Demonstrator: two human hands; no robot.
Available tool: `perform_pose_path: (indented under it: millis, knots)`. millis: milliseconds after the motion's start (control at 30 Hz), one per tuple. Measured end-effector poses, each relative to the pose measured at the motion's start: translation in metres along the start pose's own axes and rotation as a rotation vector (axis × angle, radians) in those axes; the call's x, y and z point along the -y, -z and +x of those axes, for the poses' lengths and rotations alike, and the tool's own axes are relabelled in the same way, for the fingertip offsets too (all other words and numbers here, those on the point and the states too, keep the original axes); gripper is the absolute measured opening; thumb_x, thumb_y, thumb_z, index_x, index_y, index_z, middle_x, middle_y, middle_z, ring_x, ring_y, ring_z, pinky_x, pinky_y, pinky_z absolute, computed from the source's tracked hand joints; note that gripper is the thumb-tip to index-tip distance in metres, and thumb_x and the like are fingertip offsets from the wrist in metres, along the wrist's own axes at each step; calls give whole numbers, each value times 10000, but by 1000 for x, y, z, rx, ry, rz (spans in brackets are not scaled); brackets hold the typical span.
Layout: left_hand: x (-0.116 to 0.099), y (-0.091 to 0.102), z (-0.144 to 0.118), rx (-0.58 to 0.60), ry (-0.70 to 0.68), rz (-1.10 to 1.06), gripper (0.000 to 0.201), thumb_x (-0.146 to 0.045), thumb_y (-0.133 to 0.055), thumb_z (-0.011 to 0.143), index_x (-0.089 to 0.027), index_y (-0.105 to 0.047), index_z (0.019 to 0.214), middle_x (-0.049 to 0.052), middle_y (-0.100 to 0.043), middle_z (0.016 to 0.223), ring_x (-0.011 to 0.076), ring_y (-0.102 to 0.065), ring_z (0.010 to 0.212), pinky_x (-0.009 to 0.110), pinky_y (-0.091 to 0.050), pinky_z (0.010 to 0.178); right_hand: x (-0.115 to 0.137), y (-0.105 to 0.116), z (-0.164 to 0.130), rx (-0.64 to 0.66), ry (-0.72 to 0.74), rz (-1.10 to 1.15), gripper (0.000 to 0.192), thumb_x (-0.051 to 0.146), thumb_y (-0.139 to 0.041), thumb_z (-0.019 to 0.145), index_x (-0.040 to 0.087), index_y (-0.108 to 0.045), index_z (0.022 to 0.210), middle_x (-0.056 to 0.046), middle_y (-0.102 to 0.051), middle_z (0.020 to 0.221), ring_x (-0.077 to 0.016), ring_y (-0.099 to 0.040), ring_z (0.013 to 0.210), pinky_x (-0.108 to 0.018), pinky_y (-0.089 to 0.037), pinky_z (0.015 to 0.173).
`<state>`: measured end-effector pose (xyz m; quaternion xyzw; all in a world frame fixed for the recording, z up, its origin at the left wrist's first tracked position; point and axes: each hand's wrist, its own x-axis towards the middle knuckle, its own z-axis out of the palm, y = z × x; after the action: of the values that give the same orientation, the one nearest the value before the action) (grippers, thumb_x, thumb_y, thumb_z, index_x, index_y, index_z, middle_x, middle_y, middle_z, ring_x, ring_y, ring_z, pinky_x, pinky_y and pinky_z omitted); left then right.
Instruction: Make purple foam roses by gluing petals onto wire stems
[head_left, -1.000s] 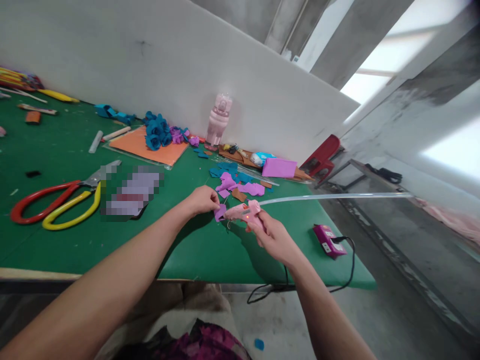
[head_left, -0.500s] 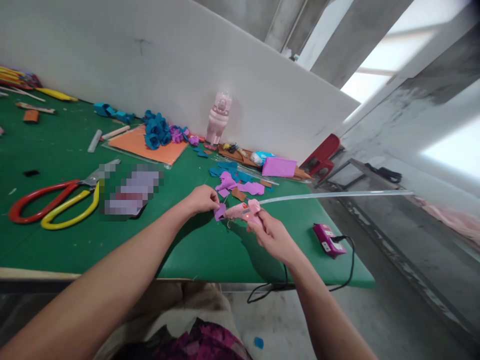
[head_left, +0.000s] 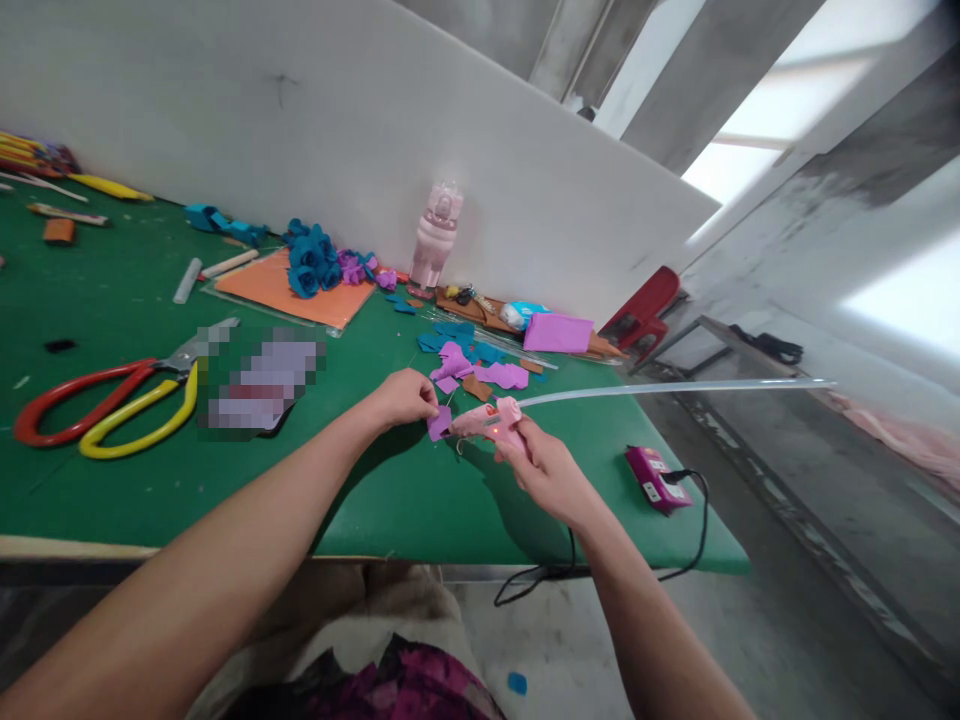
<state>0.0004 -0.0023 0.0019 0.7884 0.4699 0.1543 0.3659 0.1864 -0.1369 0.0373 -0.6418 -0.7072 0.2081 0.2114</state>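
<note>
My right hand [head_left: 551,470] grips the pink glue gun [head_left: 487,422]; my left hand [head_left: 405,397], at its 9 o'clock, pinches a purple petal [head_left: 439,423] against the nozzle.

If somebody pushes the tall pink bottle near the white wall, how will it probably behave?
The pink bottle stands upright, tall over a narrow base, so a push up high would probably tip it. It looks like plastic, so likely light, unless full. On its side, its rounded body might roll on the green table.
</note>
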Motion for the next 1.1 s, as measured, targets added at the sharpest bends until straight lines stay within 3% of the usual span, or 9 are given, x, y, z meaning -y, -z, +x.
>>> perform_pose_path:
  millis: [633, 1100]
  knots:
    - [3, -2, 4, 6, 7, -10, 61, -201, -642, 602, -154, -672, 626, -1, -637, 601, 118, -537, 587, 224, -359, 535, -7, 1, 0, -38, -24, -9, 372, 340, -409, 880, 156, -460, 1199, -59, -650, 794, -176, -578, 671, -256, -403, 582]
    - [1, -1, 1, 3, 9, -12, 64, -211, -658, 604, -155, -675, 631, 0, -642, 607, 114, -535, 588, 213, -349, 510, -11, 0, 1, -55, -52, 27, 325, 345, -403, 882, 165, -481, 1142, -61, -661, 807, -163, -581, 621, -247, -392, 548]
